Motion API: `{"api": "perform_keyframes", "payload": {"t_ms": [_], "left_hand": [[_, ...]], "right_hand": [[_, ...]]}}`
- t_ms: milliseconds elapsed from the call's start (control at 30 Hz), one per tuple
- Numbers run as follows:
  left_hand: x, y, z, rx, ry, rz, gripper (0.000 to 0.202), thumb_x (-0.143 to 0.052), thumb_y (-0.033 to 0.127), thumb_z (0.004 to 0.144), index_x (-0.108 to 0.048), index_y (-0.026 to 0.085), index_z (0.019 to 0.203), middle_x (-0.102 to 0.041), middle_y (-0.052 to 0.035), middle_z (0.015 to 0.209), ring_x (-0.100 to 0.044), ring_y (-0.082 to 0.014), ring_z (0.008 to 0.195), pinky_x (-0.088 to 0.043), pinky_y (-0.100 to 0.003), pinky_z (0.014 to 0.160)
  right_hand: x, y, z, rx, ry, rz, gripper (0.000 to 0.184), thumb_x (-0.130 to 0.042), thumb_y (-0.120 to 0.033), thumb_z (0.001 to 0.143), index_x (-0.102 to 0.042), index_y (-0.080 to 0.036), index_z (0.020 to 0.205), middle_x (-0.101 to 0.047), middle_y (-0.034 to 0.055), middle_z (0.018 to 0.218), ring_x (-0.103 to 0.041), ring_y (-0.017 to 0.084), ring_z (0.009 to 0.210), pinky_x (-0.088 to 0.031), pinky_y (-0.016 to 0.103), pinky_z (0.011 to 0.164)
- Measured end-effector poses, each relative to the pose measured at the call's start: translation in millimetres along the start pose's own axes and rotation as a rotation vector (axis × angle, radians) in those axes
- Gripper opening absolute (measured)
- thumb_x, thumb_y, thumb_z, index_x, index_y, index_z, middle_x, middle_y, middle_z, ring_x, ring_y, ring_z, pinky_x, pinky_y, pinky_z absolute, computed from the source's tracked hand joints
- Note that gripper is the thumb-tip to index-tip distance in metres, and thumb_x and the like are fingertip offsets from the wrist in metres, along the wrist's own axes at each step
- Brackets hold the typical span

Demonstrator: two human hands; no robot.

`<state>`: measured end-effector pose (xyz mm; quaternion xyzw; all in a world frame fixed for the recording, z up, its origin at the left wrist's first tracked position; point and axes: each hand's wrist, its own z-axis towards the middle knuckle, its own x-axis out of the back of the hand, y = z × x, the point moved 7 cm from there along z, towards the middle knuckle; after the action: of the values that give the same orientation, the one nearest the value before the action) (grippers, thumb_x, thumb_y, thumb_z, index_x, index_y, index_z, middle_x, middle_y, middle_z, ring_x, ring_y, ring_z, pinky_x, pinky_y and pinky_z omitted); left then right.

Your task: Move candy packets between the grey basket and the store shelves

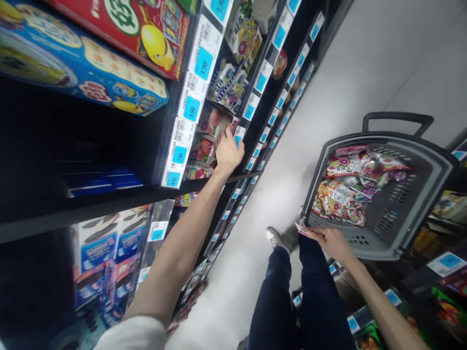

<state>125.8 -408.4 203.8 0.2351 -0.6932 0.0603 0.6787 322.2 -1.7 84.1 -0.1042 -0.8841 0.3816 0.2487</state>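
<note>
My left hand (229, 151) reaches into the shelf at a low open display box (226, 119) with pink fruit pictures. Its fingers look stretched out and apart over the box edge, and I see nothing held in them; the tips are partly hidden. Just below it is another box with red fruit printing (201, 148). My right hand (333, 244) pinches a small pink candy packet (305, 230) between thumb and fingers, beside the near left rim of a grey shopping basket (430, 194). Several colourful candy bags (337, 194) lie inside the basket.
Bagged sweets (228, 87) stand farther along the same shelf. Price labels (191, 107) line the shelf edges. Large red (146, 29) and blue (91, 68) snack boxes sit on the upper shelf. The pale floor (270, 175) runs between shelves; another stocked rack is at right.
</note>
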Motion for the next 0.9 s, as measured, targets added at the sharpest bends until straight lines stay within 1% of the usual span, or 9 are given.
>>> {"api": "perform_keyframes", "payload": {"t_ms": [100, 167, 300, 400, 467, 567, 700, 800, 900], "left_hand": [[19.8, 24.0, -14.0, -0.126, 0.064, -0.056, 0.065, -0.056, 0.04, 0.092, -0.037, 0.014, 0.149, -0.042, -0.0208, 0.149, -0.035, -0.0342, 0.144, -0.025, -0.05, 0.122], [26.1, 55.7, -32.6, -0.315, -0.039, -0.117, 0.061, -0.053, 0.04, 0.095, -0.039, 0.015, 0.148, -0.042, -0.0184, 0.149, -0.036, -0.0313, 0.144, -0.026, -0.047, 0.123], [2.9, 124.9, -96.8, -0.691, -0.614, -0.282, 0.062, -0.065, 0.044, 0.091, -0.047, 0.017, 0.144, -0.051, -0.0137, 0.145, -0.047, -0.0265, 0.136, -0.037, -0.037, 0.118], [-27.4, 138.5, -130.6, -0.651, -0.979, -0.17, 0.066, -0.08, 0.035, 0.08, -0.055, 0.018, 0.139, -0.065, -0.012, 0.13, -0.062, -0.029, 0.12, -0.048, -0.035, 0.104], [-34.2, 131.8, -133.1, -0.578, -1.051, -0.093, 0.045, -0.074, 0.022, 0.082, -0.066, 0.019, 0.126, -0.073, -0.01, 0.11, -0.069, -0.0285, 0.104, -0.052, -0.032, 0.091], [-10.6, 111.0, -111.6, -0.497, -0.888, -0.178, 0.037, -0.054, 0.005, 0.086, -0.073, 0.02, 0.113, -0.076, -0.0064, 0.103, -0.071, -0.0242, 0.1, -0.051, -0.027, 0.086], [49.5, 50.0, -73.1, -0.228, -0.389, -0.223, 0.04, -0.052, 0.01, 0.089, -0.069, 0.02, 0.124, -0.075, -0.0042, 0.112, -0.07, -0.0215, 0.105, -0.052, -0.026, 0.094], [81.2, -0.6, -61.1, 0.032, -0.005, -0.193, 0.041, -0.048, 0.027, 0.098, -0.058, 0.018, 0.137, -0.072, -0.0065, 0.12, -0.069, -0.0225, 0.11, -0.053, -0.031, 0.099], [81.4, -28.5, -51.1, 0.106, 0.169, -0.198, 0.045, -0.041, 0.034, 0.102, -0.052, 0.019, 0.143, -0.062, -0.0084, 0.138, -0.058, -0.0228, 0.129, -0.046, -0.034, 0.111]], "right_hand": [[19.7, -11.4, 6.3, 0.069, 0.059, -0.059, 0.034, -0.047, -0.026, 0.099, -0.075, -0.021, 0.116, -0.073, 0.0074, 0.117, -0.069, 0.028, 0.106, -0.055, 0.039, 0.091], [34.8, -27.3, 13.2, 0.127, 0.089, -0.154, 0.033, -0.048, -0.02, 0.097, -0.075, -0.021, 0.116, -0.073, 0.0081, 0.117, -0.068, 0.028, 0.107, -0.054, 0.039, 0.092], [65.3, -76.0, 34.4, 0.197, 0.083, -0.309, 0.029, -0.055, -0.013, 0.093, -0.075, -0.021, 0.113, -0.074, 0.0085, 0.11, -0.067, 0.028, 0.101, -0.052, 0.033, 0.078], [89.2, -120.9, 52.5, 0.221, 0.147, -0.295, 0.021, -0.058, -0.019, 0.095, -0.076, -0.022, 0.106, -0.073, 0.0084, 0.095, -0.067, 0.025, 0.086, -0.046, 0.029, 0.067], [103.3, -152.8, 64.3, 0.282, 0.246, -0.239, 0.018, -0.06, -0.021, 0.095, -0.075, -0.021, 0.104, -0.071, 0.0078, 0.087, -0.066, 0.023, 0.081, -0.045, 0.03, 0.067], [120.5, -195.1, 85.9, 0.424, 0.401, -0.034, 0.018, -0.061, -0.023, 0.096, -0.072, -0.02, 0.108, -0.072, 0.0064, 0.091, -0.066, 0.023, 0.085, -0.05, 0.032, 0.076], [141.7, -229.8, 132.0, 0.515, 0.525, 0.292, 0.036, -0.065, -0.032, 0.092, -0.06, -0.019, 0.125, -0.063, 0.0089, 0.128, -0.066, 0.022, 0.101, -0.057, 0.035, 0.081], [152.0, -259.4, 168.8, 0.55, 0.551, 0.181, 0.041, -0.06, -0.021, 0.09, -0.055, -0.018, 0.131, -0.048, 0.0103, 0.146, -0.066, 0.022, 0.101, -0.059, 0.038, 0.084], [149.1, -296.4, 199.4, 0.598, 0.477, -0.116, 0.048, -0.049, -0.009, 0.089, -0.052, -0.019, 0.136, -0.041, 0.0069, 0.154, -0.066, 0.024, 0.101, -0.057, 0.042, 0.09]]}}
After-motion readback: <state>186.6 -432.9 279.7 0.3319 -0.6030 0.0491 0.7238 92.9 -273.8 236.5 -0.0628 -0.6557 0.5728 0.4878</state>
